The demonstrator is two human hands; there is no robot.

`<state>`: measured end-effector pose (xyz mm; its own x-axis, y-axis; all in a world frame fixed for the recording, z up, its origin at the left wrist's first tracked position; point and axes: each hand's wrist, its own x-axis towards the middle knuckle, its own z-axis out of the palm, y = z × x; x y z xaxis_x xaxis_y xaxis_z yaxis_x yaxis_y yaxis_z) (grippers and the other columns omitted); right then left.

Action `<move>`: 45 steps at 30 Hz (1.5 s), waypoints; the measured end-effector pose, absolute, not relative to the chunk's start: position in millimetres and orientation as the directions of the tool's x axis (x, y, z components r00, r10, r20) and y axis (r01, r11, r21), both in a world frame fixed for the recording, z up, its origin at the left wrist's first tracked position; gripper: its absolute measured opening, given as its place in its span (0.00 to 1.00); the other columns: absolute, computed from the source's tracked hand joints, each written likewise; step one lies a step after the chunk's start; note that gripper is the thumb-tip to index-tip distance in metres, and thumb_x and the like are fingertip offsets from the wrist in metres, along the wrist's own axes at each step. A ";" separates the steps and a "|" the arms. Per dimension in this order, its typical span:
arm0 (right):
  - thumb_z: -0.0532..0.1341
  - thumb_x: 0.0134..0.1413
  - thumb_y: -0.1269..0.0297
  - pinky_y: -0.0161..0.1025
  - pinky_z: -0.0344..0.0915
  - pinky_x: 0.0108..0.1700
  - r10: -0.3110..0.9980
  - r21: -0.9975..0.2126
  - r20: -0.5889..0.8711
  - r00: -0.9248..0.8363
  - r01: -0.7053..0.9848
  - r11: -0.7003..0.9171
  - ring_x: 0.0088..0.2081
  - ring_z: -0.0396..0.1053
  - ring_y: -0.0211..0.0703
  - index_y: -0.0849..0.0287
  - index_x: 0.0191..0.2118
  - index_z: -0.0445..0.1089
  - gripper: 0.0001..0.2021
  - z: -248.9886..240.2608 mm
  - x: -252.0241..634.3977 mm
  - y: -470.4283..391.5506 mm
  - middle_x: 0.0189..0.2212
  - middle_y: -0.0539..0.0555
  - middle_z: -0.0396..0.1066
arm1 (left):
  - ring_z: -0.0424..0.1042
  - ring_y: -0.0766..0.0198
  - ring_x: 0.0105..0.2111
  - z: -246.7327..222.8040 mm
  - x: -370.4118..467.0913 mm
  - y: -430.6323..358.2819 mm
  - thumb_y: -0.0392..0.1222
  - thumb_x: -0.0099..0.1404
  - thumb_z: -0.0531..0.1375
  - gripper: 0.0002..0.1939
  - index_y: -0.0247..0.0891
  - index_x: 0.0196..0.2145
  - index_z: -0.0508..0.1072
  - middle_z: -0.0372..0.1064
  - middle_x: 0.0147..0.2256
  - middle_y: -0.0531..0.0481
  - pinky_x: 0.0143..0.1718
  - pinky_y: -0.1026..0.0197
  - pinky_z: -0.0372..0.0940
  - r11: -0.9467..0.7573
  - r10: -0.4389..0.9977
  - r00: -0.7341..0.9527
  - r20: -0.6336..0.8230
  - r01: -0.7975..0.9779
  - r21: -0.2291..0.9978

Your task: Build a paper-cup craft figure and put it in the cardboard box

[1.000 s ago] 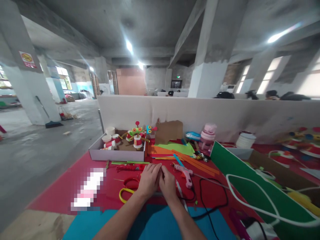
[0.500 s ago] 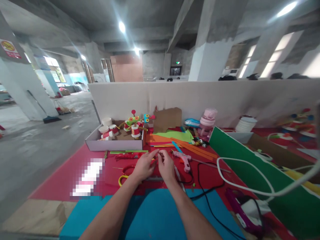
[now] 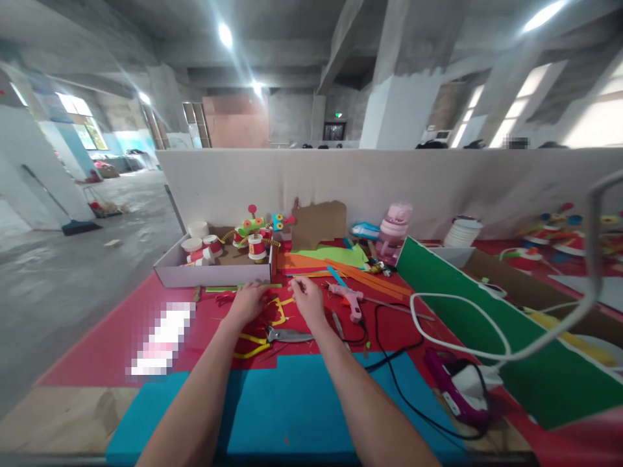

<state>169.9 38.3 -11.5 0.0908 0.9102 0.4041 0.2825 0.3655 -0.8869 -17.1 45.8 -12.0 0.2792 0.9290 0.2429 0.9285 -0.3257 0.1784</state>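
Note:
My left hand (image 3: 249, 302) is over the red surface, beside a red-handled tool (image 3: 224, 298) that it partly covers. Its fingers appear stretched forward, and I make out nothing held in them. Fingers pinched together, my right hand (image 3: 308, 299) hovers to the right; whatever is between its fingertips is too small to name. Yellow strips (image 3: 278, 312) lie between the two hands. Closer to me lie yellow-handled shears (image 3: 291, 335), their grey blades pointing right. A pink glue gun (image 3: 351, 299) rests to the right of my right hand.
A white box (image 3: 214, 279) at the back left holds paper cups and colourful figures. Orange strips (image 3: 374, 280) and a green sheet lie behind the glue gun. Black and white cables, a purple power strip (image 3: 455, 389) and a green panel (image 3: 467, 311) stand right. Blue sheets (image 3: 292, 408) lie in front.
My hands have moved apart: the left went left toward the red-handled tool, the right stays pinched. The yellow strips and shears' blades now show between them. The view has shifted slightly.

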 end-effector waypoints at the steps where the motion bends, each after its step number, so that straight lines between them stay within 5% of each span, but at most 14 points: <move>1: 0.54 0.56 0.58 0.34 0.62 0.30 0.908 -0.876 0.413 0.070 0.305 0.374 0.26 0.70 0.41 0.57 0.30 0.69 0.11 -13.6 168.8 36.8 0.26 0.52 0.75 | 0.66 0.52 0.49 -14.0 -14.7 46.2 0.31 0.60 0.55 0.23 0.46 0.52 0.72 0.72 0.47 0.44 0.48 0.52 0.60 -0.317 0.935 0.280 0.218 0.935 0.158; 7: 0.52 0.60 0.59 0.34 0.61 0.31 0.872 -0.780 0.488 0.037 0.468 0.417 0.28 0.70 0.42 0.56 0.31 0.70 0.12 -12.8 184.6 19.9 0.26 0.52 0.74 | 0.66 0.49 0.46 -3.9 -21.2 43.5 0.30 0.60 0.53 0.19 0.40 0.46 0.75 0.72 0.44 0.40 0.46 0.49 0.60 -0.231 0.947 0.193 0.257 0.964 0.129; 11: 0.52 0.60 0.60 0.35 0.62 0.33 0.855 -0.752 0.514 0.071 0.516 0.410 0.29 0.70 0.42 0.57 0.33 0.70 0.11 -4.1 194.2 19.1 0.27 0.52 0.75 | 0.67 0.57 0.44 2.0 -14.3 37.8 0.30 0.61 0.52 0.19 0.40 0.47 0.74 0.72 0.45 0.43 0.47 0.57 0.61 -0.481 0.849 0.378 0.369 0.843 0.241; 14: 0.53 0.59 0.61 0.35 0.62 0.33 0.859 -0.750 0.508 0.065 0.525 0.403 0.29 0.70 0.42 0.56 0.33 0.70 0.11 -3.1 194.5 20.3 0.27 0.52 0.75 | 0.68 0.54 0.43 -4.5 5.5 32.1 0.36 0.61 0.57 0.13 0.38 0.43 0.76 0.73 0.39 0.42 0.46 0.55 0.61 -0.524 0.838 0.463 0.288 0.832 0.185; 17: 0.53 0.59 0.60 0.35 0.62 0.33 0.869 -0.748 0.495 0.031 0.524 0.407 0.29 0.71 0.43 0.56 0.33 0.70 0.11 -5.5 192.0 19.4 0.27 0.52 0.75 | 0.69 0.51 0.42 -12.6 23.0 29.5 0.33 0.60 0.56 0.10 0.35 0.37 0.77 0.73 0.36 0.39 0.43 0.53 0.61 -0.447 0.883 0.424 0.202 0.891 0.085; 23: 0.53 0.59 0.62 0.37 0.64 0.35 0.897 -0.744 0.438 -0.064 0.534 0.401 0.30 0.71 0.43 0.57 0.34 0.71 0.10 -9.7 189.0 19.3 0.29 0.53 0.75 | 0.70 0.56 0.38 -14.9 23.6 35.3 0.26 0.56 0.54 0.11 0.33 0.31 0.75 0.72 0.32 0.41 0.41 0.59 0.61 -0.443 0.887 0.414 0.203 0.887 0.127; 25: 0.57 0.57 0.63 0.38 0.65 0.38 0.900 -0.753 0.419 -0.120 0.508 0.418 0.31 0.71 0.42 0.57 0.42 0.71 0.10 -13.3 186.8 20.4 0.38 0.55 0.75 | 0.70 0.58 0.36 -13.6 19.1 36.5 0.24 0.54 0.53 0.12 0.34 0.31 0.74 0.72 0.32 0.42 0.39 0.60 0.62 -0.453 0.877 0.392 0.277 0.867 0.208; 28: 0.63 0.52 0.61 0.40 0.67 0.40 0.901 -0.811 0.354 -0.251 0.397 0.429 0.32 0.70 0.40 0.56 0.56 0.63 0.24 -19.9 181.7 20.9 0.48 0.58 0.71 | 0.69 0.61 0.33 -10.9 15.9 35.8 0.26 0.56 0.53 0.11 0.35 0.30 0.73 0.71 0.31 0.46 0.37 0.62 0.62 -0.508 0.848 0.351 0.398 0.753 0.419; 33: 0.60 0.56 0.61 0.37 0.68 0.33 0.887 -0.935 0.258 -0.382 0.134 0.329 0.28 0.70 0.38 0.57 0.49 0.66 0.15 -23.5 175.5 19.5 0.32 0.50 0.72 | 0.72 0.63 0.31 -10.1 18.5 35.3 0.34 0.57 0.57 0.07 0.36 0.31 0.75 0.75 0.30 0.49 0.36 0.64 0.64 -0.453 0.891 0.271 0.365 0.458 0.765; 37: 0.58 0.57 0.61 0.33 0.66 0.26 0.913 -0.983 0.160 -0.375 0.026 0.183 0.21 0.67 0.35 0.60 0.42 0.67 0.10 -20.4 176.2 21.2 0.22 0.45 0.67 | 0.72 0.63 0.30 -10.4 14.1 38.6 0.41 0.58 0.58 0.11 0.35 0.36 0.77 0.76 0.31 0.49 0.34 0.63 0.65 -0.366 0.915 0.303 0.267 0.344 0.865; 40: 0.55 0.58 0.59 0.31 0.64 0.23 0.957 -0.986 0.127 -0.262 0.072 0.151 0.18 0.65 0.34 0.60 0.37 0.67 0.10 -18.1 180.6 25.1 0.19 0.45 0.66 | 0.72 0.62 0.31 -7.1 8.1 38.3 0.44 0.61 0.55 0.15 0.36 0.42 0.76 0.76 0.34 0.48 0.33 0.63 0.65 -0.384 0.916 0.294 0.273 0.446 0.808; 45: 0.49 0.62 0.56 0.32 0.64 0.21 0.976 -0.968 0.209 -0.057 0.131 0.215 0.19 0.66 0.36 0.58 0.36 0.67 0.14 -18.8 189.0 28.5 0.21 0.47 0.67 | 0.71 0.55 0.39 -5.3 15.3 29.5 0.41 0.56 0.61 0.07 0.38 0.33 0.76 0.75 0.35 0.44 0.38 0.60 0.63 -0.484 0.875 0.448 0.182 0.804 0.345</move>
<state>189.0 28.5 -18.8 -0.0572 0.9761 0.2094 0.1312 0.2153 -0.9677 15.3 29.5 -5.3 0.4482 0.8752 0.1821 0.8043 -0.4837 0.3451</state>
